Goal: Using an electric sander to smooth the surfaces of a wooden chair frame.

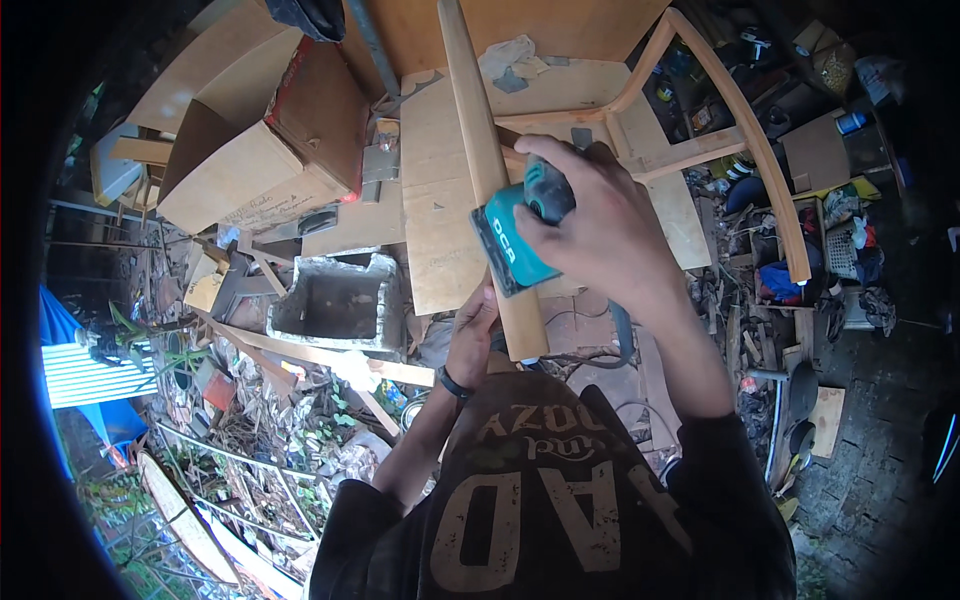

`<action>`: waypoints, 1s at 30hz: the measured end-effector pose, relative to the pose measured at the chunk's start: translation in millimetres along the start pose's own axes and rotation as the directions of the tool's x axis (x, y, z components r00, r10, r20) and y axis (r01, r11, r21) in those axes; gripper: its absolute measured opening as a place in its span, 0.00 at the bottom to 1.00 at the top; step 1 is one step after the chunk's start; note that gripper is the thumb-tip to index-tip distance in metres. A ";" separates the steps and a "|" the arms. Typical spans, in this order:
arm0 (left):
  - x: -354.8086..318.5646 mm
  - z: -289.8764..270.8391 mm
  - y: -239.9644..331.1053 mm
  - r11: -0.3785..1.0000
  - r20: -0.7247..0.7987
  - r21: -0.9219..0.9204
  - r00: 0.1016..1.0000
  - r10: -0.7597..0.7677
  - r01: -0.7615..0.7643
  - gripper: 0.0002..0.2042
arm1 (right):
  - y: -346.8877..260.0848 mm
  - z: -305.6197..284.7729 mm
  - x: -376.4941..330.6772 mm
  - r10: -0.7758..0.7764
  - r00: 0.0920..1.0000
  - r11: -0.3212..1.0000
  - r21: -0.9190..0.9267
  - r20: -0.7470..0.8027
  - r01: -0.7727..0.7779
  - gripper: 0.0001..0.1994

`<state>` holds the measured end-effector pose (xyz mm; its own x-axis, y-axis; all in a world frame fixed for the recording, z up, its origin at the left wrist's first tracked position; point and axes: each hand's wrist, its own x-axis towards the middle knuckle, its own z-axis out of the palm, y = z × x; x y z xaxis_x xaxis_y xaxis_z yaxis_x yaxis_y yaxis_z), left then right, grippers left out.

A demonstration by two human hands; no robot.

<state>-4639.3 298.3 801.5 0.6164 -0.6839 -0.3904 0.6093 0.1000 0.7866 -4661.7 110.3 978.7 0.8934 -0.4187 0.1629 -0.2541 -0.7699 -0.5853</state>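
Grips a teal sander [525, 245] from above with the right hand [605, 215], resting its base on a long wooden bar [474, 120]. Clasps the wooden bar near its lower end with the left hand [470, 337], in a partly hidden grip. Holds both above a cardboard sheet [433, 225], right of a grey trough [385, 300].

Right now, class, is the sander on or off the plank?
On: the sander sits across the plank, hiding part of it, gripped by the right hand.
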 end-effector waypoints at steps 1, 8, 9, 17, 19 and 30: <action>0.0 4.4 3.3 1.000 -0.022 -0.010 1.000 0.007 -0.008 0.25 | -0.6 4.2 28.1 0.078 0.996 0.997 -0.019 0.029 -0.078 0.28; 3.9 13.0 7.1 0.999 -0.033 0.043 0.999 0.028 -0.027 0.26 | 30.7 23.9 196.0 0.048 0.998 0.970 -0.239 0.047 -0.036 0.27; 5.0 15.3 9.0 0.998 -0.015 0.065 1.000 0.006 -0.005 0.27 | 39.3 22.5 193.7 0.036 0.999 0.976 -0.215 0.035 -0.028 0.27; 4.4 -10.1 -14.4 0.998 0.032 -0.001 0.997 0.070 -0.070 0.28 | 2.7 -22.3 -37.3 0.076 0.990 0.987 0.132 0.118 -0.091 0.28; 4.4 -10.3 -13.9 0.999 0.057 0.008 0.997 0.053 -0.053 0.28 | 2.5 -35.7 -81.7 0.032 0.989 0.986 0.156 0.143 -0.055 0.29; 1.6 -1.0 14.8 0.991 0.063 0.136 0.998 0.009 -0.017 0.29 | 15.7 11.4 103.9 0.124 0.992 0.992 -0.014 0.013 -0.124 0.30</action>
<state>-4628.9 299.4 812.0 0.5893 -0.7268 -0.3527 0.5253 0.0130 0.8508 -4568.6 60.2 977.5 0.8599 -0.5044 0.0784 -0.3680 -0.7190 -0.5895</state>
